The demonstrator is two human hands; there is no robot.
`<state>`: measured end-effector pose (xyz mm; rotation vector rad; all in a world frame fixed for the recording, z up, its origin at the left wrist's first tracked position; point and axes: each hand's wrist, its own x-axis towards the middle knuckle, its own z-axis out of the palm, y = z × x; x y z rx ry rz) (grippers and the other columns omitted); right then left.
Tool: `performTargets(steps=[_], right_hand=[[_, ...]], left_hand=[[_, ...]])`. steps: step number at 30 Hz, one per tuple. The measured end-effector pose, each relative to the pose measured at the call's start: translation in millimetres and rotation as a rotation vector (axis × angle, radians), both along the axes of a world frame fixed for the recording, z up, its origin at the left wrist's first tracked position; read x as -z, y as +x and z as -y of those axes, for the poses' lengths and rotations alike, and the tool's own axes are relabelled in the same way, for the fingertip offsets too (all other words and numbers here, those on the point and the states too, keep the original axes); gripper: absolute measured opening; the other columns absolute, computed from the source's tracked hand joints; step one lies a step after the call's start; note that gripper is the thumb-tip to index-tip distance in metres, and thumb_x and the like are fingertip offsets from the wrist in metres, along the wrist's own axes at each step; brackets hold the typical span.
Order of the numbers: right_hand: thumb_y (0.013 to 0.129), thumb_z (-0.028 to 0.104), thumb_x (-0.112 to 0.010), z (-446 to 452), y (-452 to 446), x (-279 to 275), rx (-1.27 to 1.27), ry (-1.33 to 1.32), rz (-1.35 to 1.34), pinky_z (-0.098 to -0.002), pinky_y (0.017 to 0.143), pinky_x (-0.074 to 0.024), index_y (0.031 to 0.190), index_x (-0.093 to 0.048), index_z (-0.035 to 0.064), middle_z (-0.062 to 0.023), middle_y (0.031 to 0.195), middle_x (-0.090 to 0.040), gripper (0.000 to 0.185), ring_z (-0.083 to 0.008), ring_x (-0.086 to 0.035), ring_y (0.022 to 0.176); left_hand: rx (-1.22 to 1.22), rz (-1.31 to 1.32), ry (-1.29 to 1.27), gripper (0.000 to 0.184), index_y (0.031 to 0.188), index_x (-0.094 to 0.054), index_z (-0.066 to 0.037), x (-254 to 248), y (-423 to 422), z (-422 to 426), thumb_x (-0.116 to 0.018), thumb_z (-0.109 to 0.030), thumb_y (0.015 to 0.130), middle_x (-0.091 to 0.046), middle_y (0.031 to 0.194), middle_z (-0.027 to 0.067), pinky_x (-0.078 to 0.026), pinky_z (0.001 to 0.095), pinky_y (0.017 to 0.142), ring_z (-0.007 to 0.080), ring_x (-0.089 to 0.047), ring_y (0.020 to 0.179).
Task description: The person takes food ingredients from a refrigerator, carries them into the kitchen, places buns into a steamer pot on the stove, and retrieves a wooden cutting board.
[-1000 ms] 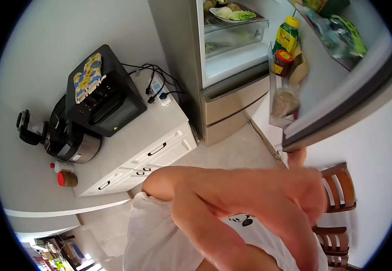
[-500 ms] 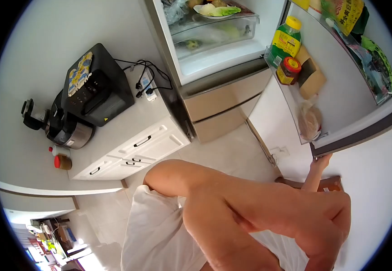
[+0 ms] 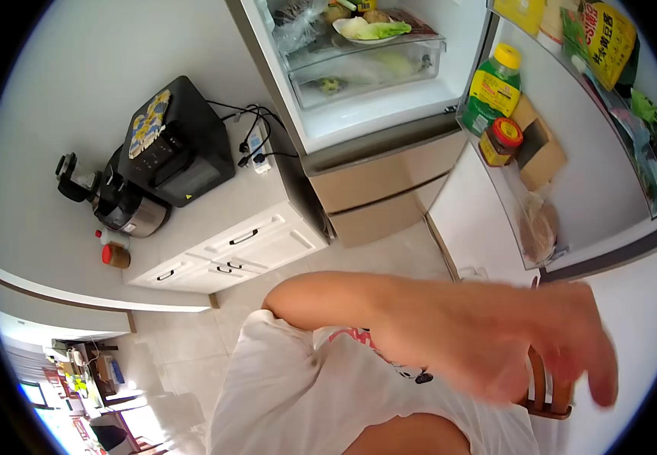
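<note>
The fridge door [image 3: 601, 199] stands open just beyond my left hand [image 3: 514, 330], its lower corner near my knuckles; I can't tell whether they touch. My left fingers are loosely parted, bent downward and bare; my right hand is out of sight.

One hand [image 3: 506, 326], one plate [image 3: 369, 40], two red-lidded jars [image 3: 500, 142], two beige drawers [image 3: 389, 174] and four black cabinet handles [image 3: 244, 236] show.

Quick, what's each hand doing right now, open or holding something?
Left hand: open, loosely bent, nothing visible in it.
Right hand: not visible, so its grip cannot be told.
</note>
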<state>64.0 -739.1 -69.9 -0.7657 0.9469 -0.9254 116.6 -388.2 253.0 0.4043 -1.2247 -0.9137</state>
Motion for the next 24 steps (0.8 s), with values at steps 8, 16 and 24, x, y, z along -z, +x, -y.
performTargets(steps=[8,16,24], right_hand=[[0.083,0.041,-0.049,-46,-21,133,-0.577,0.413,0.06,-0.0284,0.066,-0.0427,0.099,-0.054,0.0119,-0.0015,0.083,-0.057,0.034,-0.0139,-0.052,0.076],[0.081,0.027,-0.054,-217,105,34,-1.159,0.022,-0.16,-0.0242,0.057,-0.0405,0.085,-0.057,0.011,0.0004,0.072,-0.056,0.017,-0.0088,-0.051,0.065],[0.083,0.024,-0.052,-284,239,-61,-1.24,-0.356,-0.145,-0.0222,0.068,-0.0418,0.084,-0.056,0.0039,-0.0032,0.083,-0.059,0.02,-0.0102,-0.053,0.078]], left_hand=[[-0.149,0.193,-0.472,0.056,0.107,-0.061,-0.009,21,18,-2,-0.044,-0.055,0.08,-0.042,0.089,0.0083,-0.034,0.0402,0.089,0.0264,-0.048,0.086],[-0.679,0.649,0.071,0.008,0.079,-0.064,-0.01,45,97,-83,-0.059,-0.016,0.077,-0.048,0.095,0.0078,-0.037,0.0326,0.078,0.025,-0.046,0.088],[-1.126,0.293,0.62,0.008,0.07,-0.061,-0.007,112,158,-152,-0.067,-0.003,0.069,-0.048,0.093,0.0048,-0.036,0.0267,0.08,0.0142,-0.047,0.088]])
